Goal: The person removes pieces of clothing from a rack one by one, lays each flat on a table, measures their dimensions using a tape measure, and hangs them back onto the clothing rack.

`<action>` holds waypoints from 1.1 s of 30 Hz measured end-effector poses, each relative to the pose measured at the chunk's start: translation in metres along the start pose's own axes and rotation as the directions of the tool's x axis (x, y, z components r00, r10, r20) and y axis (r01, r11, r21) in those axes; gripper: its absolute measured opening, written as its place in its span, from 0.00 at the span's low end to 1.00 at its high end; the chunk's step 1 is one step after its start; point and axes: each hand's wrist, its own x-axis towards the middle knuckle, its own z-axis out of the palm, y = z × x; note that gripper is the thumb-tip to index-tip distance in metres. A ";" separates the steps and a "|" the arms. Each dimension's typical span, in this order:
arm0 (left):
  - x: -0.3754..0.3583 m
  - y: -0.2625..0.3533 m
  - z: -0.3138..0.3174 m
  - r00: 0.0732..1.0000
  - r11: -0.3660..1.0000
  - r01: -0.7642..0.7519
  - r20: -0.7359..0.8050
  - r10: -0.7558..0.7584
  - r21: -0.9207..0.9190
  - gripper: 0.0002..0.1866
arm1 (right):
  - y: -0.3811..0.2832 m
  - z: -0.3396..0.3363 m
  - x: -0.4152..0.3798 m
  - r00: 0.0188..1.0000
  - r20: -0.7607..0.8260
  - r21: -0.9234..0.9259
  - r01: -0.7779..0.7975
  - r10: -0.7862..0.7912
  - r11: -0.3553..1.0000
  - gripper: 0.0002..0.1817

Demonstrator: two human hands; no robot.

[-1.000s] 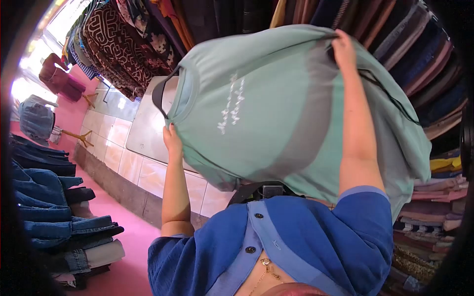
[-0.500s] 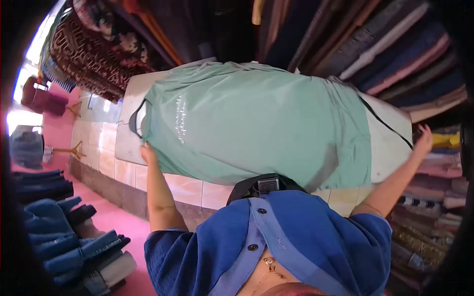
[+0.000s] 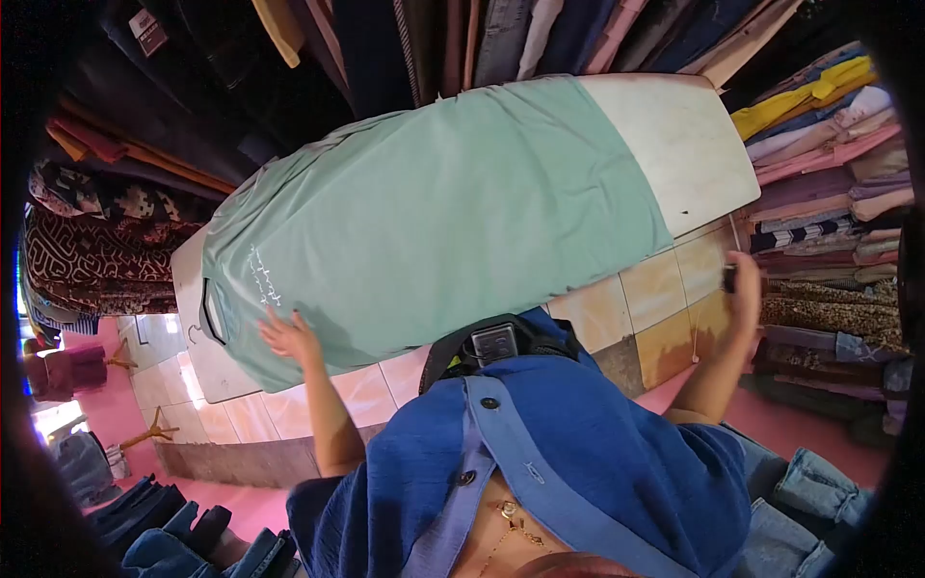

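Note:
A light green shirt [image 3: 434, 193] with white lettering lies spread over a long white board [image 3: 665, 125]. At its neck, near the board's left end, a black hanger [image 3: 209, 313] shows. My left hand [image 3: 289, 337] is over the shirt's lower left part, just below the lettering, its fingers apart and holding nothing. Off the board's lower right side, my right hand [image 3: 744, 289] is closed round a small black object [image 3: 729, 279], only partly visible.
Dark trousers [image 3: 376, 48] hang behind the board. Folded clothes [image 3: 809, 193] are stacked at the right, patterned garments [image 3: 87, 250] hang at the left, and folded jeans [image 3: 164, 539] sit at the lower left. Tiled floor [image 3: 597, 308] shows below the board.
The view has turned. My left hand has moved from the shirt's neck edge onto its lower left part. My right hand is off the board's right end, and the black cord across the board is gone.

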 end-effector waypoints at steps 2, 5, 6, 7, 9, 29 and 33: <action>-0.044 0.034 -0.010 0.994 0.994 -0.096 0.050 0.099 -0.058 0.33 | 0.054 0.053 0.020 0.964 0.182 0.205 -0.228 0.192 0.952 0.18; -0.091 0.060 -0.017 0.979 0.993 -0.106 0.168 0.113 -0.048 0.35 | 0.051 0.103 0.027 0.855 0.414 0.120 -0.392 0.313 0.912 0.20; -0.097 0.065 -0.020 0.983 0.995 -0.090 0.155 0.095 -0.041 0.35 | 0.053 0.118 0.035 0.835 0.442 0.120 -0.416 0.327 0.901 0.19; -0.104 0.070 -0.024 0.974 0.996 -0.083 0.209 0.089 -0.039 0.35 | 0.063 0.135 0.045 0.813 0.469 0.116 -0.443 0.344 0.889 0.19; -0.114 0.073 -0.030 0.963 0.997 -0.070 0.258 0.074 -0.025 0.35 | 0.089 0.142 0.062 0.823 0.439 0.011 -0.405 0.359 0.914 0.19; -0.173 0.057 -0.069 0.955 0.989 0.116 0.263 -0.135 0.088 0.33 | -0.050 0.216 0.133 0.747 0.662 -0.676 0.633 -0.066 0.377 0.37; -0.175 0.017 -0.082 0.938 0.960 0.271 0.206 -0.280 0.071 0.32 | -0.020 0.212 0.173 0.758 0.644 -0.623 0.600 -0.105 0.501 0.37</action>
